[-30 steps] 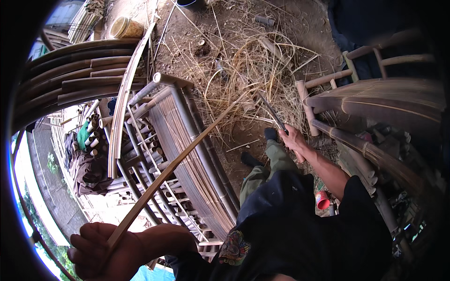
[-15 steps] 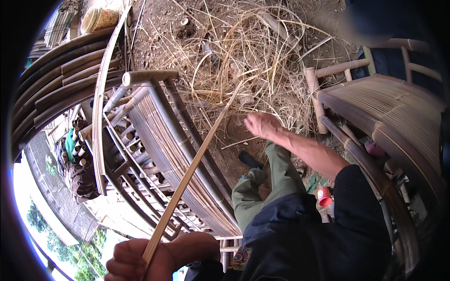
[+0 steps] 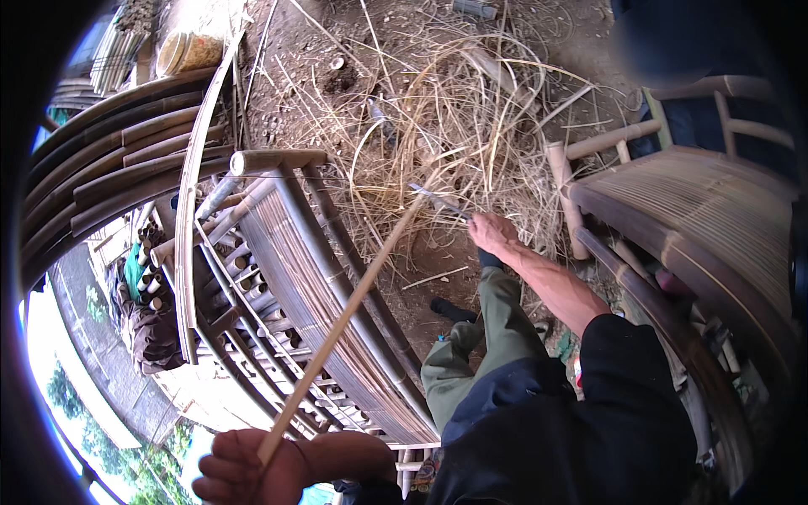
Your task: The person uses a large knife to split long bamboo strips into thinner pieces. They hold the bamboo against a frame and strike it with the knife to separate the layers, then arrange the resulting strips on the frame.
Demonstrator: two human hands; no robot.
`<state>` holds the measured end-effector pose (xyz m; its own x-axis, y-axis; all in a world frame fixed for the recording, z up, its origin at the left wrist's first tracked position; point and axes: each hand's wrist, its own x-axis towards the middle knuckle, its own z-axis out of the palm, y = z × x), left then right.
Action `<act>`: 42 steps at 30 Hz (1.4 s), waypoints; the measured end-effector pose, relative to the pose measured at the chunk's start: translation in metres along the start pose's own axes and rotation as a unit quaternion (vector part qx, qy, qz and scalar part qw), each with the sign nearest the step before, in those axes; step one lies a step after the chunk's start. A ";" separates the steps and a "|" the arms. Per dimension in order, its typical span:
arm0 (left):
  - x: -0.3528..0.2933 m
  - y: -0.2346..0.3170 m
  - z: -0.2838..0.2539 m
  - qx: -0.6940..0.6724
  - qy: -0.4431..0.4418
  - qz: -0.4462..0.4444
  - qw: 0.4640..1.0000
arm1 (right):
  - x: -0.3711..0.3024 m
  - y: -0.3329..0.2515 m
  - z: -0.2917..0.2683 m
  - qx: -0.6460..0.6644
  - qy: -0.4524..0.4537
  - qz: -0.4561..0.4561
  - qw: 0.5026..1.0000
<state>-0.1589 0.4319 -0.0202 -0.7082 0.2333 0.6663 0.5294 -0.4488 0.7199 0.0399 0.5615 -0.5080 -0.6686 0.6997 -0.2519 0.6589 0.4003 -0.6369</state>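
A long, narrow bamboo strip [image 3: 345, 316] slants up and away from the lower left. My left hand [image 3: 252, 467] is closed in a fist around its near end. Out in front, my right hand [image 3: 495, 234] grips a knife [image 3: 439, 200] whose thin blade points left. The blade's tip lies by the strip's far end; whether they touch I cannot tell. Beneath that end spreads a tangled heap of pale bamboo shavings [image 3: 471, 118] on the dirt floor.
Left of my legs stands a slatted bamboo bench [image 3: 295, 269], passing under the strip. A bamboo chair [image 3: 690, 198] stands on the right. Longer split bamboo pieces [image 3: 190, 202] lean beside curved dark bamboo poles [image 3: 126, 151] at the far left.
My right hand has shifted slightly right and nearer, and the knife now shows clearly. The strip's far end has dropped a little. My left hand keeps its hold.
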 end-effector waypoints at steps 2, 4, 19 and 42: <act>0.010 0.023 -0.022 0.058 0.016 0.001 0.998 | -0.018 -0.049 -0.036 0.074 -0.071 0.043 0.994; 0.035 0.052 -0.036 0.015 0.020 0.030 0.999 | -0.021 -0.087 -0.048 0.291 -0.080 0.127 0.945; -0.125 0.289 -0.274 0.047 0.173 -0.719 0.672 | -0.068 -0.363 -0.139 0.670 0.049 0.227 0.705; -0.092 0.229 -0.318 0.068 -0.128 -0.468 0.872 | -0.306 -0.520 -0.166 -0.103 0.119 -0.469 0.869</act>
<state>-0.1210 0.0329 0.0215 -0.7406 0.6360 -0.2170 -0.1622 0.1442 0.9762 -0.0407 0.2373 0.0208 -0.8709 0.1017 0.4808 -0.0726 0.9410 -0.3305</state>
